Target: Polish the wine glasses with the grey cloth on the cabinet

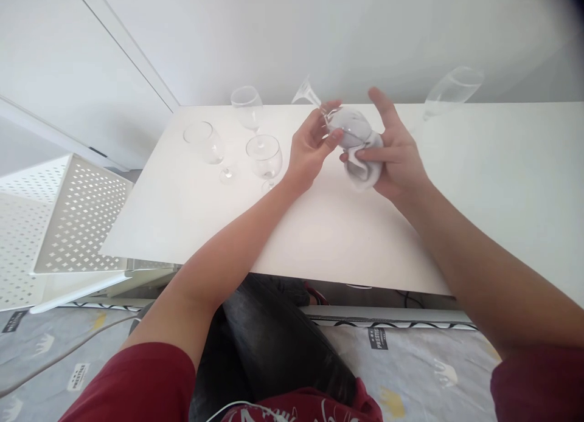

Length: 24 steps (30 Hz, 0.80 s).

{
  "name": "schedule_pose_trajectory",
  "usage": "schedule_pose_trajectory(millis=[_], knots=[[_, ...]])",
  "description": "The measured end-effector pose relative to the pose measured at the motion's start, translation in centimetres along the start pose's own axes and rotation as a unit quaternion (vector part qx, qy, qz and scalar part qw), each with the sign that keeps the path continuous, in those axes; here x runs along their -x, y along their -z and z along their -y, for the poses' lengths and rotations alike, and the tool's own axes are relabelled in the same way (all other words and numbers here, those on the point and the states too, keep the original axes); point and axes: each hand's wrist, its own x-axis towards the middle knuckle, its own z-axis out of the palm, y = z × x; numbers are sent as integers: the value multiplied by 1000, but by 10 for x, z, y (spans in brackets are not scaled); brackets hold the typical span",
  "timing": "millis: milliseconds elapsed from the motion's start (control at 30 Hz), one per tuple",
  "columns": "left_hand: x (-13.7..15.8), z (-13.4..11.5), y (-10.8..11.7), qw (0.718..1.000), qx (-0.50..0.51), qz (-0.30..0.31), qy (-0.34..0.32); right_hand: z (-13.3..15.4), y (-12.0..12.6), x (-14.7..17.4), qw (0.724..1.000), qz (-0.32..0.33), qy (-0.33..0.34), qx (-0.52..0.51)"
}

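Currently, in the head view, our left hand (311,143) holds a wine glass (349,129) tilted above the table (314,239), its foot pointing up and away past the left fingertips. We note those fingers curled round the base of the bowl, beside the stem, thumb laid on the bowl; presumably this steadies the glass and leaves its rim free. Our right hand (401,160) is half closed: its lower fingers pinch a bunched white cloth (365,172) at the mouth end, while one finger sticks up clear. Some cloth appears to be inside the bowl; how much, we cannot tell. The tilt likely brings the mouth towards the right fingers. Left of the left fingers stand a near glass (264,157), a far glass (247,109) and an outer glass (204,143); beyond the right fingers, a tall glass (454,92). Such spacing, we judge, leaves working room between.
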Motion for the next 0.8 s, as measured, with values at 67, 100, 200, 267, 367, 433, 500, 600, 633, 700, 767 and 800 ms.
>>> schedule_pose_trajectory(millis=[67, 100, 200, 267, 367, 433, 500, 600, 633, 700, 767, 800], knots=[[-2, 2, 1, 999, 22, 37, -4, -1, 5, -2, 999, 8, -9, -44], [-2, 2, 1, 999, 28, 41, 4, -2, 5, -2, 999, 4, 2, -39], [1, 2, -2, 999, 13, 2, 46, -4, -3, 3, 995, -34, 65, 61], [3, 1, -2, 996, -14, -30, 77, -4, -10, 6, 983, -42, 93, 150], [1, 4, 0, 993, -14, -50, 107, -2, -11, 6, 984, -29, 70, 158], [-2, 9, 2, 993, 20, -51, 103, -1, -6, 3, 996, -21, 26, 78], [-5, 13, 3, 995, 48, -43, 80, -1, 1, -1, 1000, -20, 1, 10], [-4, 14, 1, 996, 56, -17, 61, -5, 3, -1, 997, -47, 39, 57], [-3, 12, -1, 997, 53, -15, 61, -6, 2, -1, 991, -55, 60, 105], [0, 7, -3, 996, 36, -33, 69, -8, -2, 1, 978, -45, 89, 185], [2, 1, -5, 995, 13, -63, 83, -9, -3, 2, 981, -14, 80, 177], [2, -1, -4, 993, 4, -71, 90, -8, -2, 1, 989, 1, 59, 138]])
